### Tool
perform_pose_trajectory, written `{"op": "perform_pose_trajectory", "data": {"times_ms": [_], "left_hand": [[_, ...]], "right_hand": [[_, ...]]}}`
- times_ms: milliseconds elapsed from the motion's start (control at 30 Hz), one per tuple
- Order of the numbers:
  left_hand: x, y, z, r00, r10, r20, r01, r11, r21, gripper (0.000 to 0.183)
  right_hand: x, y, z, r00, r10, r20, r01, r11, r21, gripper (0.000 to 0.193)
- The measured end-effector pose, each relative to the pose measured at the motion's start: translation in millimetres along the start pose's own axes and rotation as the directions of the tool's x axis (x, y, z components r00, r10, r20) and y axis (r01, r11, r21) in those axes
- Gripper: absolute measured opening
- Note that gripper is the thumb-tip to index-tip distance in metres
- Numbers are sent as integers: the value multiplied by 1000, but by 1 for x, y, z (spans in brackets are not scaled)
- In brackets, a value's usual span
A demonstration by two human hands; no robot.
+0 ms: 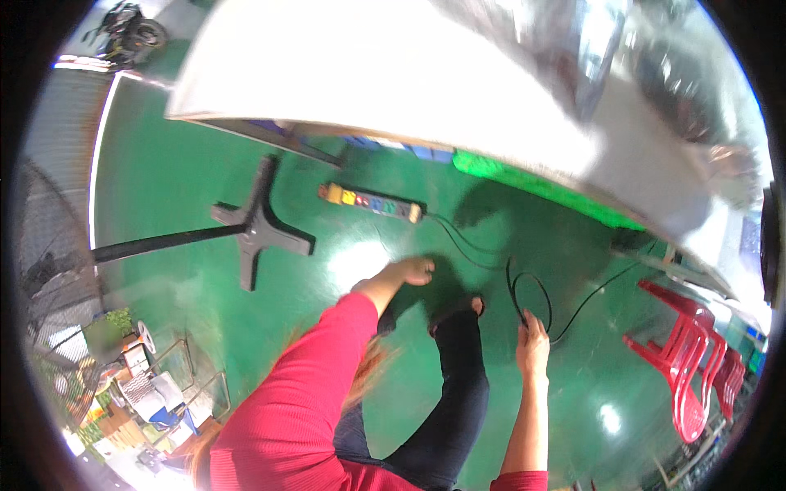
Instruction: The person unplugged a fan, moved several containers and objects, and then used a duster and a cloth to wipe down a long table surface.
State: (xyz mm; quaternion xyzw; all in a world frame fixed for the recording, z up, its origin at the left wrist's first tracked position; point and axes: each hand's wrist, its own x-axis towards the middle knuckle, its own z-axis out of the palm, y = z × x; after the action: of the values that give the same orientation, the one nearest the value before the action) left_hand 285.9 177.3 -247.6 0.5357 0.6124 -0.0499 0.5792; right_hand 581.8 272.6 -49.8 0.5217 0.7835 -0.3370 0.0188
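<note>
My right hand (533, 337) is closed around a black power cable (550, 304), which hangs in a loop and runs on across the green floor. To its left my left hand (413, 271) is held over the floor with the fingers curled in. I see nothing sticking out of it, though its underside is hidden. Beyond my left hand lies a power strip (371, 202) with coloured sockets and yellowish ends. A thin black cord (458, 245) leaves its right end and curves toward the cable at my right hand.
A white-topped table (393, 74) spans the far side, with a bright green item (540, 188) under its edge. A black fan-stand base (252, 222) stands on the left. Red plastic chairs (686, 360) are at right. Cluttered papers and boxes (139, 385) fill the lower left.
</note>
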Motion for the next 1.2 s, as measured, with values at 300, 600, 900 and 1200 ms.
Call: {"op": "perform_pose_trajectory", "data": {"times_ms": [300,600,900,1200], "left_hand": [[-264,141,-26,997,37,-70,-44,994,-104,42],[-437,192,-9,685,-152,-712,-363,777,-515,38],[-628,50,158,-302,-846,-440,-487,534,-691,29],[-905,-86,229,-533,-794,-292,-713,607,-351,19]], "right_hand": [[-58,-68,-66,936,-306,173,321,945,-65,24],[-50,-250,-132,587,-706,396,767,641,7,22],[-93,-387,-164,540,-693,478,840,473,-265,23],[-217,-417,7,400,-591,701,909,351,-224,27]]}}
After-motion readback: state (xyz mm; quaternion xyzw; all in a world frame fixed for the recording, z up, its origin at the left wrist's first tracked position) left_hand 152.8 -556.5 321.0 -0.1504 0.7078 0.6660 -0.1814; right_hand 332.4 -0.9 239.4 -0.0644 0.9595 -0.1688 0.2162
